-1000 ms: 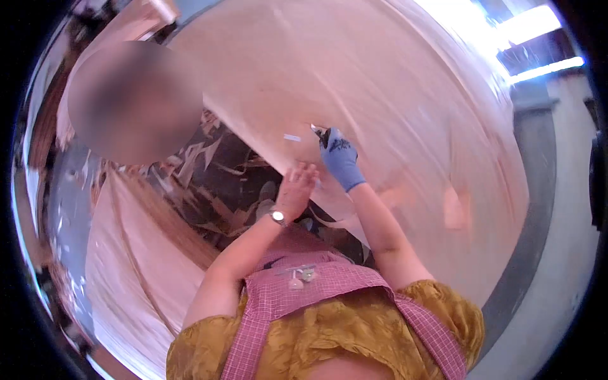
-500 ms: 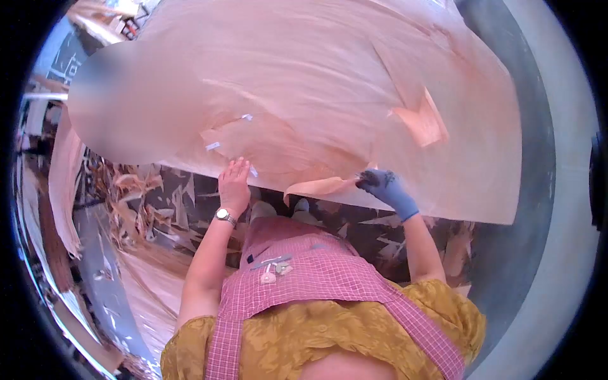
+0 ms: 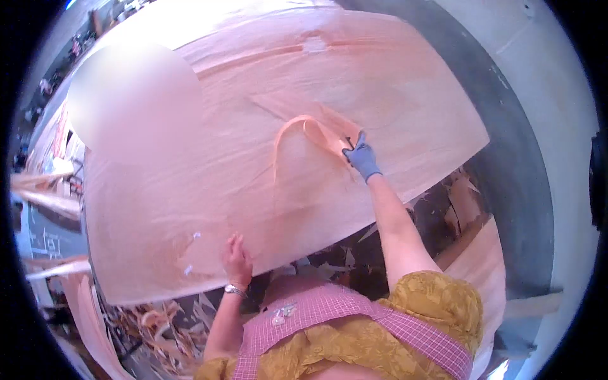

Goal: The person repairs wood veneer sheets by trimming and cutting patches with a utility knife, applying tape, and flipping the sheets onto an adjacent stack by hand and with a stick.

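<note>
A large pinkish veneer-like sheet (image 3: 221, 209) lies spread in front of me. My right hand (image 3: 362, 159), in a blue glove, is closed over its middle right part, with a small dark tool (image 3: 348, 143) between the fingers. A curled orange strip (image 3: 294, 121) runs from beside that hand across the sheet. My left hand (image 3: 237, 258), bare with a watch at the wrist, is at the sheet's near edge, its fingers loosely extended and apart from any tool. Small white tape pieces (image 3: 188, 270) lie left of it.
Torn scraps (image 3: 168, 326) litter the dark floor under the near edge. Another pale sheet (image 3: 484, 253) is at the lower right. A grey border (image 3: 506, 145) curves along the right, and a blurred round patch covers the upper left.
The view has turned. My right hand has moved from the near edge farther over the sheet, and the curled strip now lies beside it. My left hand stays near the edge.
</note>
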`<state>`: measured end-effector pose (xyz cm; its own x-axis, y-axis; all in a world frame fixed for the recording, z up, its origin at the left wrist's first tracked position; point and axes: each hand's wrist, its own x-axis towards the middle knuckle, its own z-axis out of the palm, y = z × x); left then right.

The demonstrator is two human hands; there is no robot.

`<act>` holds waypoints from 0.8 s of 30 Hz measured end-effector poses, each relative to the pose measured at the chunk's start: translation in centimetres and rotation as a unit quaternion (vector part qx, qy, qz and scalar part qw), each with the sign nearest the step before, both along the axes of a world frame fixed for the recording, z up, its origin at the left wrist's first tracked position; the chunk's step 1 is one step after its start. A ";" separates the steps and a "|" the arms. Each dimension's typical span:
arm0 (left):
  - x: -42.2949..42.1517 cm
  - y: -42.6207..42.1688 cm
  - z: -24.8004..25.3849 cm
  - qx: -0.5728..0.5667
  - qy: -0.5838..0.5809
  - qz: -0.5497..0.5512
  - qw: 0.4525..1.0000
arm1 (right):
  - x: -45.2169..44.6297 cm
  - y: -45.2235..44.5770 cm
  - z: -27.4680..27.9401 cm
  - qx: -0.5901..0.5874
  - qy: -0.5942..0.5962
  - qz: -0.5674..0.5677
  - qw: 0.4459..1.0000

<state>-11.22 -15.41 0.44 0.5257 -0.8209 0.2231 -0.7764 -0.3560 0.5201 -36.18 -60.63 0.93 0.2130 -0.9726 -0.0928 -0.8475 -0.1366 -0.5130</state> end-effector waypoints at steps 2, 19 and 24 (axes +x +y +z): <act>-0.9 -2.7 0.7 0.002 0.052 -0.036 0.998 | -0.7 -2.9 -4.7 -0.007 0.050 0.006 0.999; -17.0 -21.3 0.6 0.011 0.030 -0.182 0.983 | -12.8 -4.9 2.4 0.095 -0.380 -0.136 0.910; -25.6 -26.2 0.8 0.006 0.119 -0.096 0.988 | -36.8 0.4 -3.8 0.001 -0.807 -0.365 0.465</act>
<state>-36.79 -41.59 1.25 0.3959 -0.9127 0.1015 -0.6863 -0.2206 0.6930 -73.02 -60.19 -2.85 -0.3798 -0.8407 -0.3859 0.8203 -0.1133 -0.5606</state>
